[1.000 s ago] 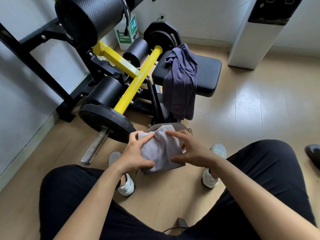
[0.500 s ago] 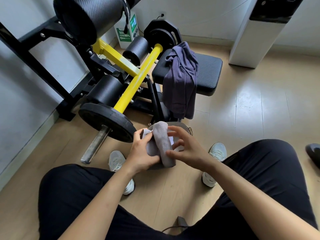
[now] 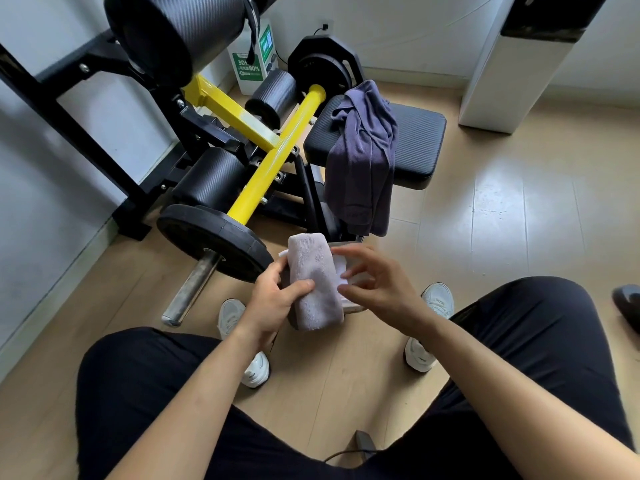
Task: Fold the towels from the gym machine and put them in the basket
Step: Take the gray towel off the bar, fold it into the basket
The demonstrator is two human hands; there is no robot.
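Pale wood floor (image 3: 519, 209) and white walls (image 3: 398, 29) surround a black-and-yellow gym machine (image 3: 242, 150). A dark purple towel (image 3: 363, 157) hangs crumpled over its seat pad (image 3: 419, 140). By the far wall, a green-and-white box (image 3: 254, 57) reads "80%". Near, above the mostly hidden basket (image 3: 347, 243), the folded grey towel (image 3: 315, 282) points near-to-far, gripped by the left hand (image 3: 273, 303). The right hand (image 3: 377, 289) hovers just right, fingers loosely spread, holding nothing.
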